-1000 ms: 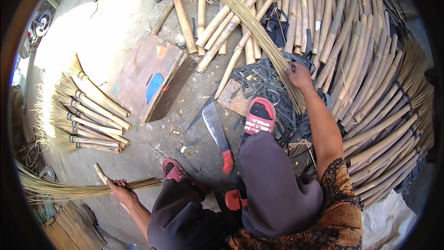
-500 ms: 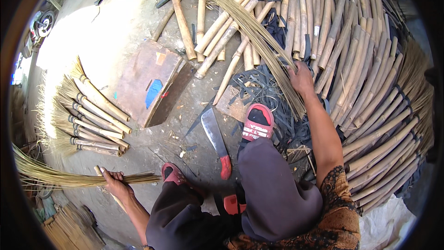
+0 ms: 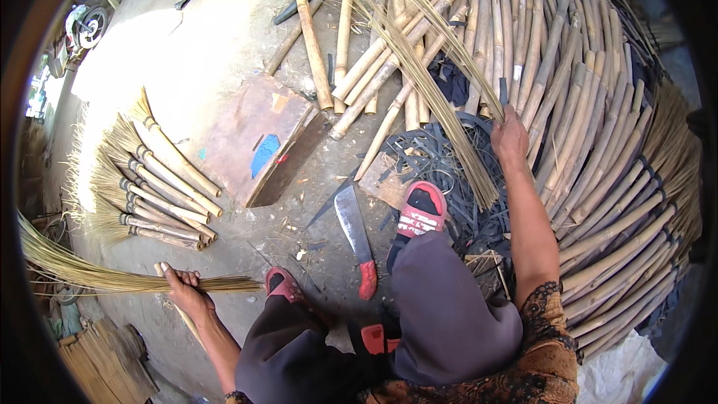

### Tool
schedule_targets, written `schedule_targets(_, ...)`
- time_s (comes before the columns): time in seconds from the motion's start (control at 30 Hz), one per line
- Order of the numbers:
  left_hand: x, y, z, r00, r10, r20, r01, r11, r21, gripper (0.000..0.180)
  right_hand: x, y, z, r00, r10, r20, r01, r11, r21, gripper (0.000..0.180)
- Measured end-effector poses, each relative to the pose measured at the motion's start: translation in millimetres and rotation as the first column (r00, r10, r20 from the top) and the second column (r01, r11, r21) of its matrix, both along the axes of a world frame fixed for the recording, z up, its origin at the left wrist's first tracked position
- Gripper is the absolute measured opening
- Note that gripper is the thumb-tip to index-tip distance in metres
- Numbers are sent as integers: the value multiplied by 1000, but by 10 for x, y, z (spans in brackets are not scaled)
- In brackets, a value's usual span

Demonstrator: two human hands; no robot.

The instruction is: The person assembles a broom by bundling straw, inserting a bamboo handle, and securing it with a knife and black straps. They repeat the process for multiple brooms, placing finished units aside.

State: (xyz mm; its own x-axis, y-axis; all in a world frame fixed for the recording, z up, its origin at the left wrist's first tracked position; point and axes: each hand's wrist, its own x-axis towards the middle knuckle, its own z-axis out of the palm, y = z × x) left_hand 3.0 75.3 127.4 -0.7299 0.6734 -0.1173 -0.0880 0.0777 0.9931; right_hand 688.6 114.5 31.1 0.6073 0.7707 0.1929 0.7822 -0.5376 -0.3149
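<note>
Lying near right in the head view, a white sack [image 3: 619,368] is keeping its inside hidden. Far right, the right hand [image 3: 510,138] is now gripping a thin straw bunch [image 3: 453,36], apart from the straw bundle [image 3: 449,126] it was touching earlier. Near left, the left hand [image 3: 187,289] is still gripping long straws [image 3: 90,274].

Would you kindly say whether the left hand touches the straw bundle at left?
Touching: the head view shows the left hand clasping the straw bundle.

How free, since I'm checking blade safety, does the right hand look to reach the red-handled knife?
Probably not directly: the right hand holds some thin stalks, and the sandalled right foot lies between it and the red-handled knife, though nothing covers the blade.
</note>
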Motion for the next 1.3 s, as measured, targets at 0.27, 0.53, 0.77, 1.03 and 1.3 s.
schedule_targets(0.27, -62, -19, 1005, 998, -66, 8, 63, 976, 208, 32, 138, 15, 135, 951, -48, -306, -56, 946, -320, 34)
schedule_targets(0.53, 70, -386, 2267, 984, -179, 22, 161, 924, 346, 38, 19, -108, 638, 967, 3, -256, 31, 991, 127, 40)
schedule_targets(0.77, 481, -664, 2578, 952, -295, 79, 257, 913, 317, 42, -683, -14, 1571, 769, 458, -446, -167, 817, 552, 63)
schedule_targets(1.03, 1341, -670, 2328, 807, -588, -50, 564, 743, 361, 88, -3156, -418, 2658, 93, 930, -356, -713, 312, 628, 63)
schedule_targets(1.3, 696, -645, 2552, 865, -318, -389, 450, 835, 317, 41, -4708, -657, 3069, -137, 968, -209, -858, -11, 513, 71)
